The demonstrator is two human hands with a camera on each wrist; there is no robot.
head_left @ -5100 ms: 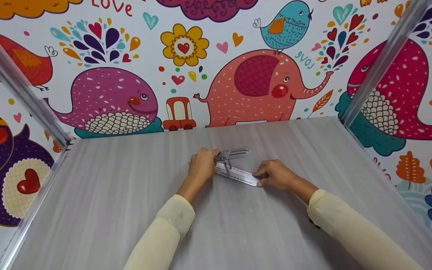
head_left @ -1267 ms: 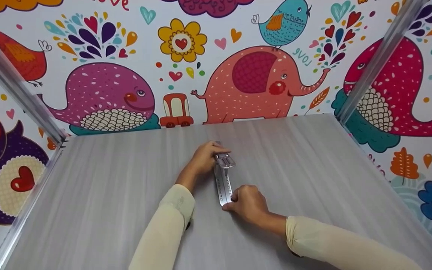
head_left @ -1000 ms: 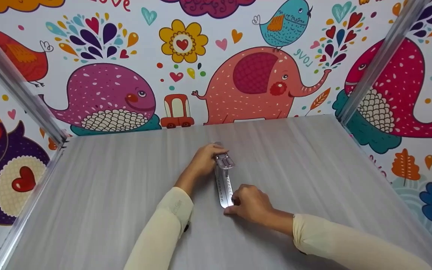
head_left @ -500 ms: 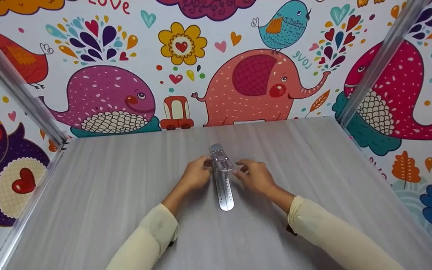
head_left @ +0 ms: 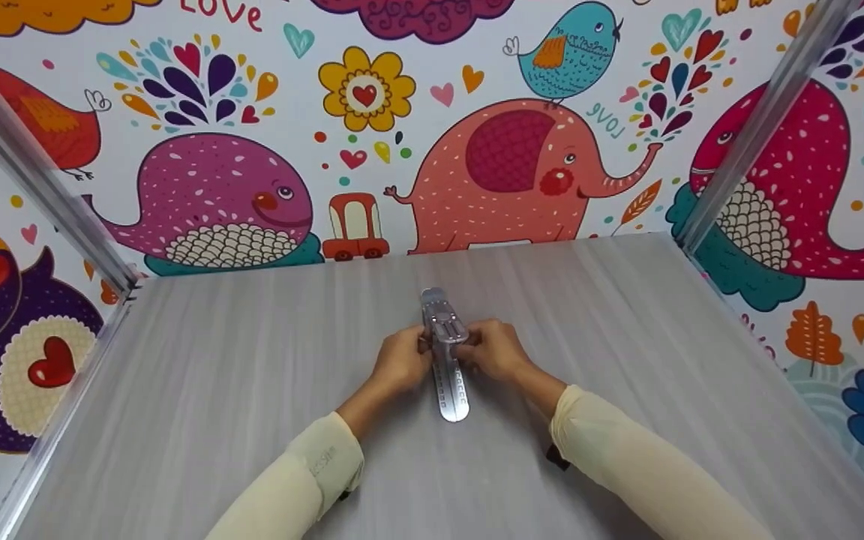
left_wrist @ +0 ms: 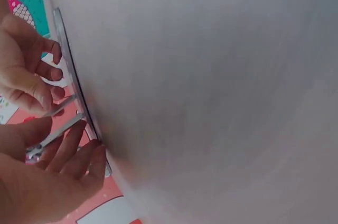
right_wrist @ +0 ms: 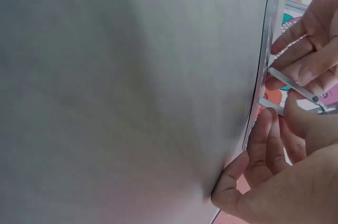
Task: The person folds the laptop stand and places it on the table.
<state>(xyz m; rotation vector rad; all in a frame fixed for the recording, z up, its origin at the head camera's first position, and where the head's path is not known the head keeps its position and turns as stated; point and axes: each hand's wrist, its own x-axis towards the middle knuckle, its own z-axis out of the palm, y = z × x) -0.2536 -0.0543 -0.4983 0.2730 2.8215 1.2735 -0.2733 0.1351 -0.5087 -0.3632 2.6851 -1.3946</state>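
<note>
A silvery metal stand (head_left: 453, 394) lies lengthwise in the head view, its long round-ended base flat on the table. Thin struts (left_wrist: 62, 129) rise from that base to a short slotted top plate (head_left: 447, 327). My left hand (head_left: 400, 360) pinches the struts from the left, thumb and fingers on either side. From the right, my right hand (head_left: 499, 349) pinches them just under the top plate, and a strut (right_wrist: 291, 82) passes between the two hands in the right wrist view. The fingertips are partly hidden beneath the plate in the head view.
The grey wood-grain table (head_left: 252, 420) ends at a back wall (head_left: 402, 172) printed with cartoon animals. Metal posts (head_left: 766, 127) stand at the back corners, and a metal edge strip (head_left: 57, 420) runs along the left side.
The stand has turned from slanting to pointing toward me. My left hand left its far end and my right hand its near end; both now hold the struts under the plate.
</note>
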